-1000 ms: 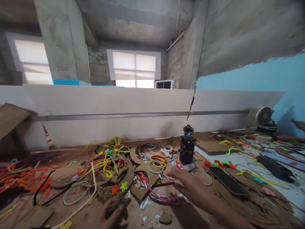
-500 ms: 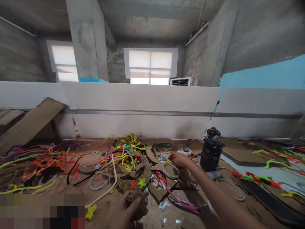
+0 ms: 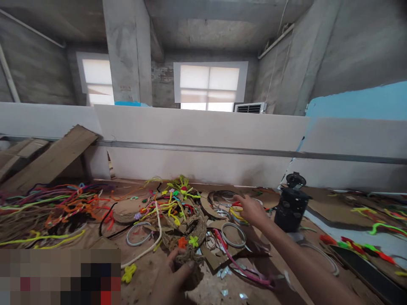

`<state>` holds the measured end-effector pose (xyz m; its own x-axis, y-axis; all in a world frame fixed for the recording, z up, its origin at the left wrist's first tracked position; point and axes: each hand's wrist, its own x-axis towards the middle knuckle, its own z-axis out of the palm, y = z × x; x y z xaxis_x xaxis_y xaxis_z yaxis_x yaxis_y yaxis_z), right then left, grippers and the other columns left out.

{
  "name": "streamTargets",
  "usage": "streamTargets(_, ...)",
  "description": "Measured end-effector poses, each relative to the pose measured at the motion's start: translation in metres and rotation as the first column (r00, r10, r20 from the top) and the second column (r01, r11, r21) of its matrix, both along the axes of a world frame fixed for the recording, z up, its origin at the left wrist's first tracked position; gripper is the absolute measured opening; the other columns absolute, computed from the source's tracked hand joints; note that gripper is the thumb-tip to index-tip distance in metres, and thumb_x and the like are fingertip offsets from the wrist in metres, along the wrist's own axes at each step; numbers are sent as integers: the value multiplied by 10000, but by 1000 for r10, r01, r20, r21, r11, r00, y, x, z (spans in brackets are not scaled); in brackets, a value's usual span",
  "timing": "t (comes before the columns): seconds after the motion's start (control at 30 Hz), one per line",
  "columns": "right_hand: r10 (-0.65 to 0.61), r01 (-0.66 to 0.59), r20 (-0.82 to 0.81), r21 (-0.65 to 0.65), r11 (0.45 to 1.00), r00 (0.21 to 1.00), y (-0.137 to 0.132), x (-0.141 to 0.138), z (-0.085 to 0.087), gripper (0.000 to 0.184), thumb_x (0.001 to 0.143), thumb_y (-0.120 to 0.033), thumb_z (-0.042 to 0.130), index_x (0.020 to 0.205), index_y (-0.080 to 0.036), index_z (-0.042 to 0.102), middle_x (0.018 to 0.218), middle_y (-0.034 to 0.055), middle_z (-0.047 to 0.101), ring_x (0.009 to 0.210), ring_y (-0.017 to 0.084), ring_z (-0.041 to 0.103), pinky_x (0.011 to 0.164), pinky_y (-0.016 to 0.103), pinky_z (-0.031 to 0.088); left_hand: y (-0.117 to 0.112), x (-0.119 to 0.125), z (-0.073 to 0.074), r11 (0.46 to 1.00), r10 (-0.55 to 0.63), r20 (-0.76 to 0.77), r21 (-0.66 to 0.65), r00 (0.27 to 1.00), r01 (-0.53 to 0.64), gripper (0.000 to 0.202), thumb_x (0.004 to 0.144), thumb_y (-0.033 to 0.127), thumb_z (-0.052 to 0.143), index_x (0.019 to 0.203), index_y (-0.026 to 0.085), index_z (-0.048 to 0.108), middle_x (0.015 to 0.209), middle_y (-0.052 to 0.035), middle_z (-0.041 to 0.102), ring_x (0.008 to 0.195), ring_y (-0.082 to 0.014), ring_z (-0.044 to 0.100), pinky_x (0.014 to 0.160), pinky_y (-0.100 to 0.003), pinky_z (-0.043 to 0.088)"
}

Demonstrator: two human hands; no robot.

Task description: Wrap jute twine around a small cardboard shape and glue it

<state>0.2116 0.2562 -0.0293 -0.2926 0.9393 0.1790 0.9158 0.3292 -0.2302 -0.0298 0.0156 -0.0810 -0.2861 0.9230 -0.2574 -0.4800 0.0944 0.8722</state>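
My left hand (image 3: 173, 277) is closed round the bottom of a brown twine wreath (image 3: 187, 237) that carries small orange and green flowers and coloured pipe cleaners. My right hand (image 3: 251, 209) reaches forward over the table, its fingers on a small bundle of red and yellow rings (image 3: 237, 210). Its fingers are partly curled; whether they grip the bundle is unclear. A white ring (image 3: 233, 234) lies just below that hand.
A black bottle with an open lid (image 3: 292, 205) stands right of my right hand. A heap of coloured pipe cleaners (image 3: 54, 205) lies at left, cardboard sheets (image 3: 47, 159) lean behind it. A white partition (image 3: 203, 144) closes the back. A dark phone (image 3: 369, 269) lies at right.
The view swung left. My right hand moved forward from the table's front to the red and yellow rings. My left hand kept hold of the wreath.
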Motion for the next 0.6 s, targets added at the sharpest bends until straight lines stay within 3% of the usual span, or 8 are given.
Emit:
streamTargets(0.13, -45, 29, -177, -93, 995, 983, -2, 9, 16, 359, 1001, -346, 661, 1322, -194, 612, 1312, 95, 641, 1121, 263, 655, 965, 483, 552, -6, 1, 13, 999, -18, -55, -32, 998, 16, 597, 553, 430, 919, 947, 259, 505, 674, 6, 723, 593, -258, 752, 514, -252, 475)
streamTargets(0.23, -44, -33, -354, -209, 977, 934, -17, 19, 24, 386, 969, -236, 612, 1351, -182, 612, 1126, 75, 726, 949, 225, 708, 824, 373, 580, -7, 3, 17, 1000, -14, -35, -1, 999, 14, 553, 548, 400, 922, 910, 249, 531, 650, 18, 702, 525, -218, 718, 495, -226, 432)
streamTargets(0.3, -13, -124, -477, -254, 959, 879, -35, 27, 28, 539, 862, -142, 552, 1395, -203, 602, 1033, 58, 749, 926, 219, 721, 763, 308, 566, -7, 4, 18, 1000, -3, -20, 25, 1000, 4, 514, 544, 387, 924, 869, 237, 556, 631, 23, 684, 485, -187, 679, 489, -224, 427)
streamTargets(0.37, 24, -222, -587, -268, 938, 810, -57, 33, 31, 656, 765, -143, 545, 1412, -236, 600, 1014, 42, 743, 947, 217, 722, 753, 280, 557, -7, 6, 19, 999, 14, -26, 49, 1000, -13, 489, 527, 383, 930, 832, 223, 582, 623, 17, 674, 497, -175, 656, 489, -234, 450)
streamTargets(0.47, 59, -333, -710, -255, 908, 702, -84, 37, 41, 669, 735, -199, 601, 1403, -244, 606, 1043, 42, 713, 933, 212, 708, 775, 285, 550, -7, 9, 20, 997, 47, -42, 61, 998, -44, 478, 516, 358, 937, 847, 203, 629, 688, -3, 697, 556, -165, 645, 525, -252, 510)
streamTargets(0.6, 65, -386, -805, -210, 898, 589, -90, 36, 60, 683, 713, -176, 633, 1391, -247, 607, 1101, 41, 680, 969, 206, 677, 852, 293, 536, -8, 10, 19, 999, 43, -99, 29, 994, -40, 505, 579, 306, 916, 982, 200, 631, 717, 9, 701, 568, -154, 649, 562, -251, 539)
